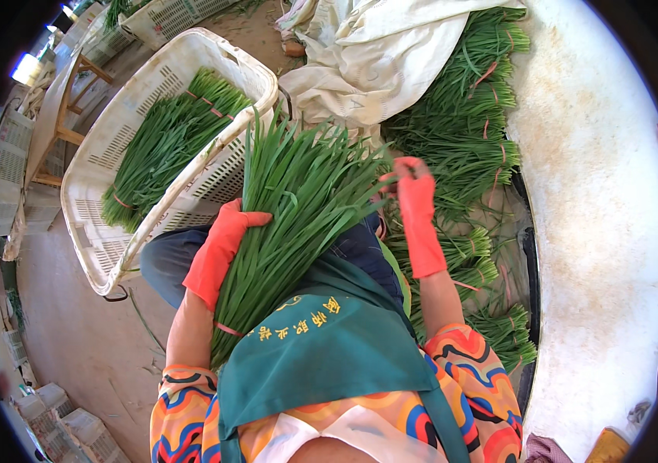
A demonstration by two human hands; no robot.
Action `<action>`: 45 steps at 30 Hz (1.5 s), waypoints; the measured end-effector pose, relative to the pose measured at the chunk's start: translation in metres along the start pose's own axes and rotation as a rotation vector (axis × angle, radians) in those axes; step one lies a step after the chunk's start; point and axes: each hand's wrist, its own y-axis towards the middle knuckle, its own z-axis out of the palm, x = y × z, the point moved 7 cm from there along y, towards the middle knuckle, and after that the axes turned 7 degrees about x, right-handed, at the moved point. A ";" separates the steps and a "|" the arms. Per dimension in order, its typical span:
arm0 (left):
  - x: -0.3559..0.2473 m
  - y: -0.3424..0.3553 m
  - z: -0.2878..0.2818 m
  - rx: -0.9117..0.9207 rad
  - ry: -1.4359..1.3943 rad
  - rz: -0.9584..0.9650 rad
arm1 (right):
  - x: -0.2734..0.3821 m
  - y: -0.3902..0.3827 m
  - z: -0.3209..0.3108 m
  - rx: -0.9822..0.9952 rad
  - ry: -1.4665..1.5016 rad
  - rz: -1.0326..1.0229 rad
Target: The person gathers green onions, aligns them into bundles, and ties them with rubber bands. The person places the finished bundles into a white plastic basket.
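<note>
A large bunch of garlic chives [298,204] lies slanting across my lap and apron, leaf tips fanned out away from me. A pink band [228,329] circles its lower end. My left hand [225,245], in a coral rubber glove, is closed around the bunch's left side, with the thumb across the leaves. At the leaf tips on the right is my right hand [415,202], gloved alike. Its fingers are bent and pinched together, slightly blurred; what they hold, if anything, is too small to make out.
To the left stands a white plastic crate [90,224] holding banded chives [178,147]. More banded bunches [483,116] are stacked on the right, partly under a white woven sheet [375,62]. Beyond them is a pale surface [591,193]. A wooden stool [59,127] and other crates [90,432] are farther left.
</note>
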 end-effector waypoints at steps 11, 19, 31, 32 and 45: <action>-0.004 -0.004 -0.004 0.029 0.032 0.050 | 0.053 -0.065 0.079 0.488 -0.861 -0.365; -0.009 -0.010 0.003 0.019 0.049 0.065 | 0.040 -0.007 0.012 -0.057 -0.451 -0.322; -0.012 -0.016 0.005 0.008 0.002 0.077 | 0.041 -0.037 0.096 0.481 -1.132 -0.703; -0.011 -0.016 0.004 -0.006 -0.015 0.074 | 0.038 -0.034 0.088 0.452 -0.960 -0.616; -0.024 -0.026 0.011 -0.065 0.096 0.149 | 0.074 -0.063 0.141 0.210 -1.042 -0.937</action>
